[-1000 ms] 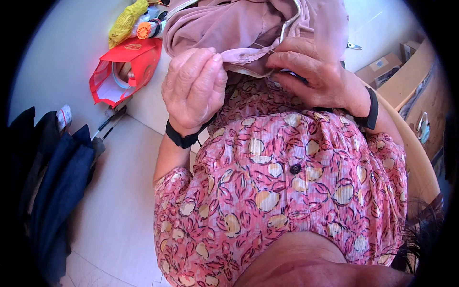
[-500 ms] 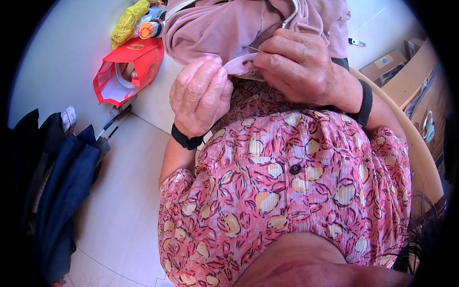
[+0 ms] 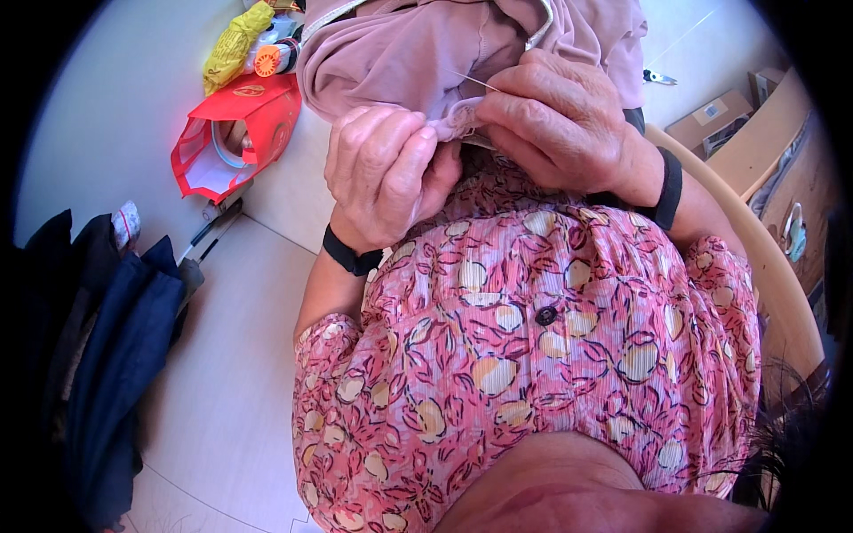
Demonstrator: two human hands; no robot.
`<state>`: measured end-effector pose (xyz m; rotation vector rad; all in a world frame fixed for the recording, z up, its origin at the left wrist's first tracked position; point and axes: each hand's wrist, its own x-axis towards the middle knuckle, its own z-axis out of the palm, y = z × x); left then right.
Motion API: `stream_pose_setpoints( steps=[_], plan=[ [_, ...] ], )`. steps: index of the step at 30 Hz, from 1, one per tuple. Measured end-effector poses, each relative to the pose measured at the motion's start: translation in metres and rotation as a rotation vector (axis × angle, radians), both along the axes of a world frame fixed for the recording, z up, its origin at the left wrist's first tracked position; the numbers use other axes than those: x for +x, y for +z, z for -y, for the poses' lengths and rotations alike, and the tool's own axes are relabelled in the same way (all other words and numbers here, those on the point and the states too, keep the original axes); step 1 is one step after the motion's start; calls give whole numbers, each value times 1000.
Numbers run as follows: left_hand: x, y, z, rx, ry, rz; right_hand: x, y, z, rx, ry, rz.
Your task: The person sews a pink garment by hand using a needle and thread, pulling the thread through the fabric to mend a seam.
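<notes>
A dusty-pink garment with a pale trim lies gathered over my lap. My left hand is closed, pinching the garment's edge between thumb and fingers. Close beside it, my right hand is closed on a thin needle, which sticks out up and to the left from between thumb and forefinger. Between the two hands, a short bunched stretch of the edge shows rough, frayed-looking threads. Whether the right fingers also grip the cloth is hidden, and I cannot make out a thread on the needle.
To the left stands an open red bag with a ring-shaped item inside. A yellow plastic bag and an orange-topped item sit behind it. Dark blue cloth hangs lower left. At right are scissors, cardboard boxes and a curved wooden chair edge.
My left hand has moved right, closer to my right hand, and the cloth between them has bunched up. More of the needle shows, tilted more steeply upward.
</notes>
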<state>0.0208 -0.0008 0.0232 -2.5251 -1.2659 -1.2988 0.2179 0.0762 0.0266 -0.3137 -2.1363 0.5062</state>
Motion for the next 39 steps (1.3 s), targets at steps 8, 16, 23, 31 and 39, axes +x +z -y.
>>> stream_pose_setpoints(
  steps=[8, 16, 23, 31, 39],
  plan=[
    [-4, 0, -3, 61, -47, -39, 2, -2, 0, -33, -4, 17],
    [-5, 3, -4, 52, -56, -51, 3, -7, -1, -39, -73, 47],
    [0, 5, -4, 47, -4, -33, 7, -7, -1, -192, 8, 37],
    [-1, 6, 3, -13, 73, -65, 16, -6, -1, -335, -54, 45],
    [4, 1, 5, 22, 16, -23, 14, -14, 6, -298, 23, 111]
  ],
)
